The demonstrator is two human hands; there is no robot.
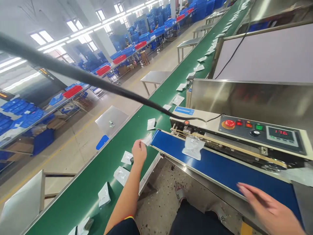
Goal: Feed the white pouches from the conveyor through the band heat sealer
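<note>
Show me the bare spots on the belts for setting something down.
The blue belt is bare between its pouch and the right hand, and from that pouch to the end near the left hand. The green belt has a bare strip along its outer edge, away from the blue belt; a row of pouches crowds its middle.

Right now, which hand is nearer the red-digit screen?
Right: the right hand is across the blue belt from the screen; the left hand is farther, just past the belt's far end.
</note>
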